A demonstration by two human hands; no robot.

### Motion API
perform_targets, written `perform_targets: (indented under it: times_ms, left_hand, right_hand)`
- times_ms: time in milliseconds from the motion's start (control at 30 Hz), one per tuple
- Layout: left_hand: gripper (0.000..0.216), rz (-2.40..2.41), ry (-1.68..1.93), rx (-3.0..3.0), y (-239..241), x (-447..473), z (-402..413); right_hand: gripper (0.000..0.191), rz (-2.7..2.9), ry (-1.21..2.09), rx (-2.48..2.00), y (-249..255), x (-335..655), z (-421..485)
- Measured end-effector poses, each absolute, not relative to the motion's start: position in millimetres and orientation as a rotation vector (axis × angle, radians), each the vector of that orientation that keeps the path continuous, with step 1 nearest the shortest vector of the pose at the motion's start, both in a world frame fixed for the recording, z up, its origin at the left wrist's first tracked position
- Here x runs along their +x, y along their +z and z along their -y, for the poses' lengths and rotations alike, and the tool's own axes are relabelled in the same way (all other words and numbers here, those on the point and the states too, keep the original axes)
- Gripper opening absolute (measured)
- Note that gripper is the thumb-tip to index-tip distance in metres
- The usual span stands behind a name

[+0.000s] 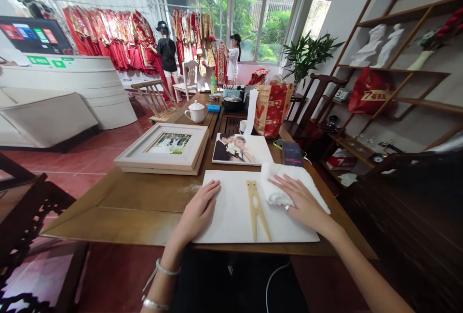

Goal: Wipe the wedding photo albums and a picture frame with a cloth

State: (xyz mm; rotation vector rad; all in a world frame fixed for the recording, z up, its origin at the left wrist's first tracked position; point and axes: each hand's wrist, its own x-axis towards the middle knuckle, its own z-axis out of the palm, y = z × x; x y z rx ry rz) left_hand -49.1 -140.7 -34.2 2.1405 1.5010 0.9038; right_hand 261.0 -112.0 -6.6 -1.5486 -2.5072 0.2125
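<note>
A white rectangular board (227, 207) lies flat at the table's near edge. My left hand (198, 210) rests on the board's left edge, its fingers stretched out and holding nothing. On the right, my right hand (298, 202) lies flat on a folded white towel (307, 180), fingers extended, with a ring on one finger. The towel covers the board's upper right corner. Between my hands lies a cream, two-pronged flat piece with a cat-shaped head (252, 197), which looks like a hair fork. Neither hand touches it.
Stacked picture frames (132, 151), a couple's photo panel (267, 151) and a phone (292, 154) lie beyond the board. Farther back stand a white lidded cup (196, 113) and a paper bag (273, 110). Two people are near red garments (123, 38).
</note>
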Motion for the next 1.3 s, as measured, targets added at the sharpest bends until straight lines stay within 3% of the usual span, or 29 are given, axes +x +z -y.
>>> perform_targets:
  times_ms: [167, 467, 633, 867, 1100, 1300]
  left_hand:
    - [0.041, -1.51, 0.897, 2.145, -36, -47, 140]
    - [0.043, -1.506, 0.872, 2.154, -37, -47, 138]
    - [0.042, -1.497, 0.884, 2.164, -37, -47, 138]
    - [0.042, -1.503, 0.896, 2.163, -37, -47, 139]
    - [0.042, -1.516, 0.878, 2.158, -36, -47, 138]
    - [0.041, -1.497, 0.905, 2.156, -37, -47, 138]
  right_hand:
    - [0.07, 2.506, 0.089, -1.608, -5, 231, 107]
    - [0.096, 2.612, 0.12, -1.445, -8, 256, 200]
    - [0.081, 2.555, 0.231, -1.488, -10, 286, 215]
    - [0.06, 2.381, 0.327, -1.604, -11, 296, 147]
    - [0.055, 2.296, 0.357, -1.75, 1, 264, 81]
    - [0.06, 2.348, 0.299, -1.721, -4, 243, 108]
